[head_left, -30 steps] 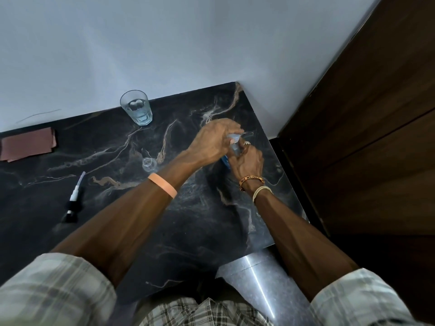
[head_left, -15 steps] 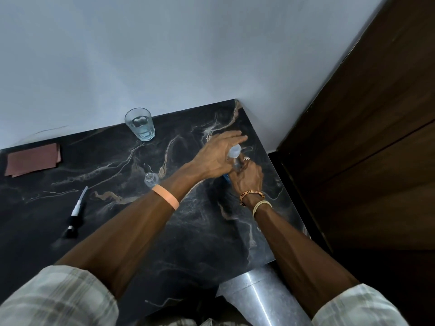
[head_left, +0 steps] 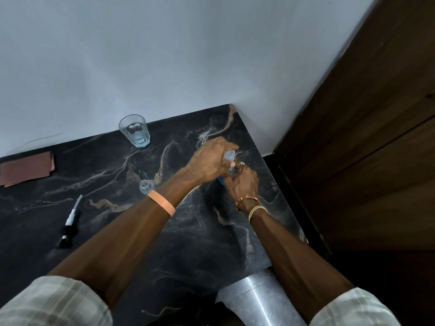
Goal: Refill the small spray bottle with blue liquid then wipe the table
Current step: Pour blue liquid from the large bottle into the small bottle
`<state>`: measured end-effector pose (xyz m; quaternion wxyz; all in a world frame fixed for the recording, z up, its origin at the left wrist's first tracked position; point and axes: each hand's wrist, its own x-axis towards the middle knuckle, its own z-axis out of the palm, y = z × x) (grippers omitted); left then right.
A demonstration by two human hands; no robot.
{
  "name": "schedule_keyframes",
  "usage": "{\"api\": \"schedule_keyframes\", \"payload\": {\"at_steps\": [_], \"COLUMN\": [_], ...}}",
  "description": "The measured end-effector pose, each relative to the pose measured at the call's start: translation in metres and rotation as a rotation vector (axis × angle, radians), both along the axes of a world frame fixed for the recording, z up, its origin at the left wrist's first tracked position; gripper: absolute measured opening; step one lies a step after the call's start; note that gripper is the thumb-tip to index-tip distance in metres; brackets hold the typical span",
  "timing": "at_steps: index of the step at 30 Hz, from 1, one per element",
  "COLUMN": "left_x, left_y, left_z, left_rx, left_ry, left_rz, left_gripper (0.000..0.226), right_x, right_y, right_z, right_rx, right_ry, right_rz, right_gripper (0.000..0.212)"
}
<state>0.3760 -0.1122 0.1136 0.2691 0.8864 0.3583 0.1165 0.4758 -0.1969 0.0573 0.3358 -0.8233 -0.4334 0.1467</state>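
1. The blue refill bottle (head_left: 221,181) stands near the table's right far corner, mostly hidden between both hands; only a blue sliver and its pale cap (head_left: 229,156) show.
2. The step in hand looks like working that cap: brace the body firmly and upright, and turn the cap with fingertips only, so nothing spills.
3. The right hand (head_left: 242,184) is clenched around the bottle's body, low down.
4. The left hand (head_left: 208,161) grips the cap from above.
5. The small open bottle (head_left: 146,185) waits just beside the left wrist, its sprayer top (head_left: 69,225) well apart on the dark marble table (head_left: 131,222).
6. A glass (head_left: 135,130) and a folded cloth (head_left: 27,168) sit by the wall.
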Motion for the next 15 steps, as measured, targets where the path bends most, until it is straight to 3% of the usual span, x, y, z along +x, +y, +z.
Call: {"api": "schedule_keyframes", "payload": {"at_steps": [3,7,12,15], "left_x": [-0.0012,-0.0029,-0.0034,-0.0042], "left_y": [0.0008,0.0027,0.0035,0.0047], "left_z": [-0.0002,-0.0041,-0.0054,-0.0082], "left_rx": [-0.018,0.019,-0.007,0.027], "left_ry": [-0.001,-0.072,-0.043,-0.095], "left_rz": [-0.064,-0.004,-0.048,-0.005], "left_gripper": [0.058,0.034,0.054,0.035], "right_x": [0.0015,0.0016,0.0025,0.0032], "right_y": [0.0003,0.0011,0.0020,0.0032], "right_z": [-0.0009,-0.0035,-0.0063,-0.0103], "right_rx": [-0.006,-0.002,0.033,0.008], "right_ry": [0.002,0.009,-0.007,0.009], "right_rz": [0.022,0.003,0.017,-0.014], "right_gripper": [0.030,0.032,0.032,0.031]}}
